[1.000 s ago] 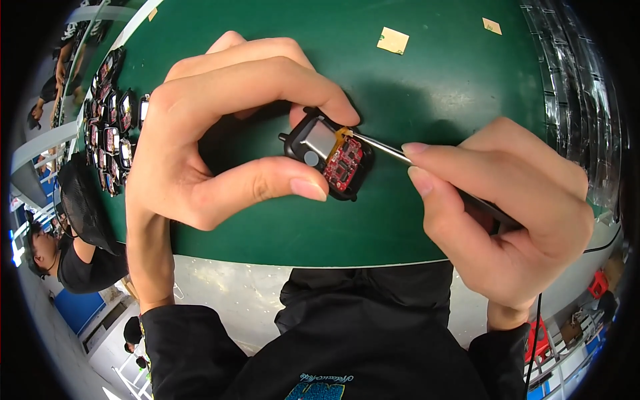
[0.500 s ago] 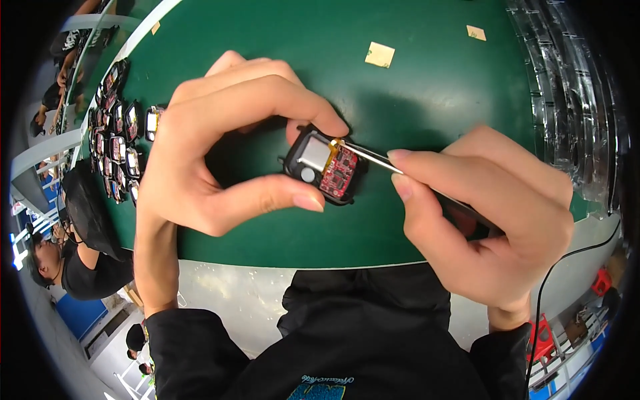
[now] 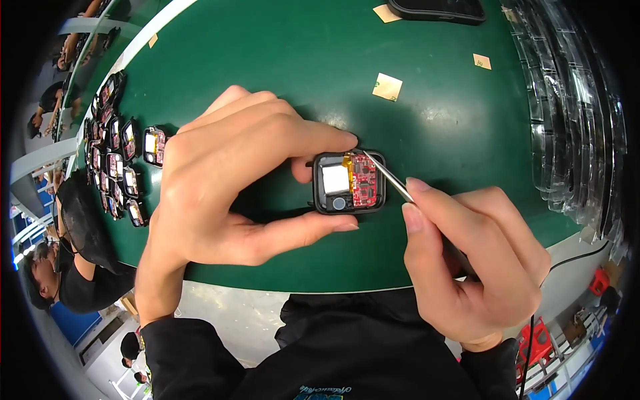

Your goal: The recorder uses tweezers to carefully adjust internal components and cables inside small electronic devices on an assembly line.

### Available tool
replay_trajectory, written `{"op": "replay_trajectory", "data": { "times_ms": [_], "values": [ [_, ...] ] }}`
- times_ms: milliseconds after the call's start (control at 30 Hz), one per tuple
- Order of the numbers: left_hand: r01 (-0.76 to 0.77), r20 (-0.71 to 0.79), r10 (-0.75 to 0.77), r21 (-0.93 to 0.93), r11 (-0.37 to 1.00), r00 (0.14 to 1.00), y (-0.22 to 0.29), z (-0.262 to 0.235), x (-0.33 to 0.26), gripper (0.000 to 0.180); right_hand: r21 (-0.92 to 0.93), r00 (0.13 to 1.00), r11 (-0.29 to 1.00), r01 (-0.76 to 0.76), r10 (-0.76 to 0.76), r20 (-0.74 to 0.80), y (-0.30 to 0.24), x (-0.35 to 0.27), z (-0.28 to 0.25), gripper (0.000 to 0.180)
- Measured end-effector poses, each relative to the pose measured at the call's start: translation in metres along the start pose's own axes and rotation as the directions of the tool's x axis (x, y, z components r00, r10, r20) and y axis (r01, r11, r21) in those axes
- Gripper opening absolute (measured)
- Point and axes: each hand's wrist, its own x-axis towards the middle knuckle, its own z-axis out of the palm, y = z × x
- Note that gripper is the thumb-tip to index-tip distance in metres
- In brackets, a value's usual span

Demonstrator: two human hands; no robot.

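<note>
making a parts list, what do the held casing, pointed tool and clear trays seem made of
Held casing: probably satin plastic, judging by its smooth black look. Pointed tool: likely polished steel, from its silvery shine, though the exact metal is uncertain. Clear trays: seemingly thin glossy plastic, being see-through with bright highlights.

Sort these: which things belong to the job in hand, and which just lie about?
Job in hand:
case with red board, held by left hand
tweezers in right hand, tip at the board
similar cases at left, probably

Lying about:
paper squares
black device, far edge
clear plastic at right, use unclear
</note>
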Motion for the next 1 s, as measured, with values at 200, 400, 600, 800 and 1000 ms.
{"op": "replay_trajectory", "data": {
  "times_ms": [200,400,600,800,1000],
  "values": [
    [-0.008,-0.005,0.008,-0.011,1.0,1.0,-0.001,0.001,0.0,0.062,0.03,1.0,0.999,0.013,-0.012,-0.017,-0.001,-0.003,0.007,0.027],
    [-0.001,0.008,0.001,0.006,1.0,1.0,0.0,-0.001,-0.001,0.064,-0.029,0.999,0.999,-0.025,0.026,0.033,-0.008,-0.001,0.004,0.025],
    [0.009,0.007,-0.009,-0.011,1.0,1.0,-0.001,0.001,-0.001,0.065,-0.026,0.999,0.999,0.035,-0.035,-0.007,-0.004,0.0,0.004,0.025],
    [0.032,0.013,-0.032,-0.011,0.999,0.999,0.001,-0.002,-0.002,0.066,-0.016,0.998,0.998,0.057,-0.057,-0.013,-0.002,0.001,0.009,0.026],
    [0.021,0.013,-0.021,-0.035,0.999,1.0,0.0,0.0,0.0,0.067,-0.025,0.999,0.999,0.034,-0.034,-0.011,-0.004,-0.001,0.009,0.026]
  ]
}}
